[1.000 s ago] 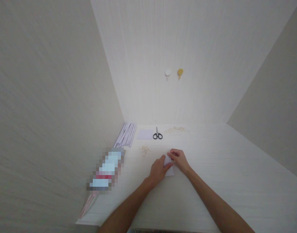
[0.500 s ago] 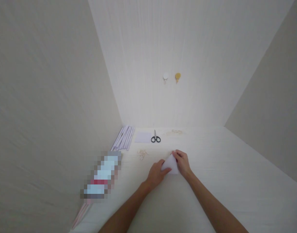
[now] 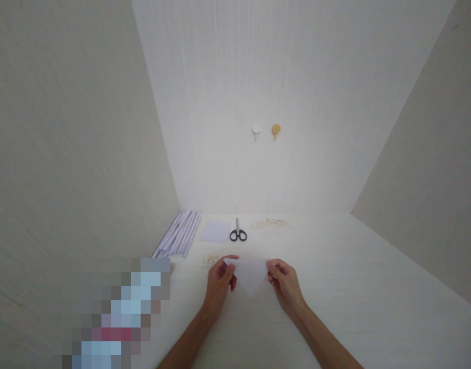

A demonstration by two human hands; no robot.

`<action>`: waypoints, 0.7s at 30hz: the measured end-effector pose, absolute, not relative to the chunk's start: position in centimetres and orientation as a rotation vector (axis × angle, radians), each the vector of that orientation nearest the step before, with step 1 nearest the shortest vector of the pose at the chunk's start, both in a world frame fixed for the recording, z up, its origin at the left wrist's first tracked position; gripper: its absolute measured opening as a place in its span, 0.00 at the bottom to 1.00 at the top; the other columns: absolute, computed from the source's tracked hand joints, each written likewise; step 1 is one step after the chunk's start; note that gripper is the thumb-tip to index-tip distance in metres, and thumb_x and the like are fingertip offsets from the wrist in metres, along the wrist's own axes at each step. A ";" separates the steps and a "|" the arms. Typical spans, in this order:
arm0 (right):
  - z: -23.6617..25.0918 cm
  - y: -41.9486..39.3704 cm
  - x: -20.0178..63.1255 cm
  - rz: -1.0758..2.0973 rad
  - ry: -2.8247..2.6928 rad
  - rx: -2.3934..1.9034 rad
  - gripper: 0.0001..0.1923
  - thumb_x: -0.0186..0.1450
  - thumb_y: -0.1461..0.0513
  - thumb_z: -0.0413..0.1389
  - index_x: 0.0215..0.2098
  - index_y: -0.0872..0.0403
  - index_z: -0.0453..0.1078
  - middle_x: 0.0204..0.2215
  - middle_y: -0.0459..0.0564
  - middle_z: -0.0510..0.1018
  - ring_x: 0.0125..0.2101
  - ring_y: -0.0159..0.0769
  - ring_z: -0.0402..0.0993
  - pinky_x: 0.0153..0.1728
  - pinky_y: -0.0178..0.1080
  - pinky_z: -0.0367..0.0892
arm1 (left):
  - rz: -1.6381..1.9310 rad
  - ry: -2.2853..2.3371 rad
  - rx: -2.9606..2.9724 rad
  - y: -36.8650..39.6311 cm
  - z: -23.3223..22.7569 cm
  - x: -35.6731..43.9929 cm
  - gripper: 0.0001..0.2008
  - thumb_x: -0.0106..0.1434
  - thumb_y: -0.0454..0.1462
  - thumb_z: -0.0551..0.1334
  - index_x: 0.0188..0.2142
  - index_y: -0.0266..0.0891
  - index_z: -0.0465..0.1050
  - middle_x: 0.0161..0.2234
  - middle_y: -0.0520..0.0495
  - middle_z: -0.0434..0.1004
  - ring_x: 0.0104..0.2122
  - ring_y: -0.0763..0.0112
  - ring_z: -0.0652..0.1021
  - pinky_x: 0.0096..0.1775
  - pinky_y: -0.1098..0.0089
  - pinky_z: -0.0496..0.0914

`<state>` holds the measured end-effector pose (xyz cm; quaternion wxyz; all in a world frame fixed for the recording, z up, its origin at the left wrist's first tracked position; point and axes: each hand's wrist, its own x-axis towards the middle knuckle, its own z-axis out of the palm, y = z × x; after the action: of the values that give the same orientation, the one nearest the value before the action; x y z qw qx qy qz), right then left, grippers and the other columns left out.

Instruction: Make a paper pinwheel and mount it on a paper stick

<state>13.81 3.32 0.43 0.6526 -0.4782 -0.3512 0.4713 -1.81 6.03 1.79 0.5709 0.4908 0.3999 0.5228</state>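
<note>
While both arms reach forward over the white counter point(image 3: 366, 287), I note the left hand point(image 3: 219, 284) pinching the left corner of a folded paper triangle point(image 3: 250, 275) between thumb and fingers, and the right hand point(image 3: 284, 283) pinching the right corner in the same way. Both hands are closed on the paper; neither is open. The triangle sits between the two hands, near the middle of the counter, its long edge on the far side and its point directed toward the near edge. I cannot tell whether the point rests on the counter or hangs just above it.

Far of the hands, close to the back wall: black-handled scissors point(image 3: 238, 233), blades pointing away, lying flat. Just left of them, a pale square sheet point(image 3: 215, 232), flat on the counter and apart from the scissors. Further left, a bundle of long pale strips point(image 3: 177, 240) laid side by side along the left wall. Right of the scissors, a faint scatter of small tan bits point(image 3: 270, 223); too small to identify. A second small heap of pale bits point(image 3: 210, 261) lies just left of the left hand.

On the back wall, two hooks side by side: a white hook point(image 3: 256, 130) and a yellow hook point(image 3: 275, 130).
</note>
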 end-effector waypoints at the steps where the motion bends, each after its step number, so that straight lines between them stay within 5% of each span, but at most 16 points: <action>1: 0.4 3.2 13.7 1.070 -0.832 -1.106 0.13 0.47 0.54 0.59 0.19 0.56 0.66 0.13 0.42 0.62 0.15 0.25 0.55 0.16 0.31 0.51 | 1.239 0.958 1.147 6.3 1.7 -1.9 0.22 0.47 0.50 0.59 0.33 0.33 0.67 0.13 0.58 0.58 0.11 0.83 0.58 0.14 0.79 0.52; 11: 1.2 0.5 14.7 1.153 -1.281 -1.346 0.16 0.50 0.52 0.55 0.16 0.56 0.63 0.10 0.40 0.60 0.13 0.23 0.52 0.14 0.30 0.46 | 1.238 0.985 1.072 7.4 0.2 -1.6 0.18 0.47 0.48 0.59 0.18 0.34 0.64 0.15 0.56 0.59 0.17 0.81 0.62 0.21 0.77 0.58; 21: 1.7 -1.2 15.7 1.290 -1.353 -1.297 0.18 0.52 0.51 0.54 0.15 0.56 0.61 0.10 0.40 0.58 0.13 0.23 0.49 0.15 0.31 0.43 | 1.084 0.762 0.968 5.7 1.7 -2.0 0.19 0.46 0.44 0.63 0.36 0.36 0.71 0.27 0.50 0.67 0.22 0.81 0.66 0.22 0.78 0.59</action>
<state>15.68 -1.20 1.70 0.4196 -0.5174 -0.5399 0.5146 -2.02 5.69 1.71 0.6820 0.4315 0.3398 0.4830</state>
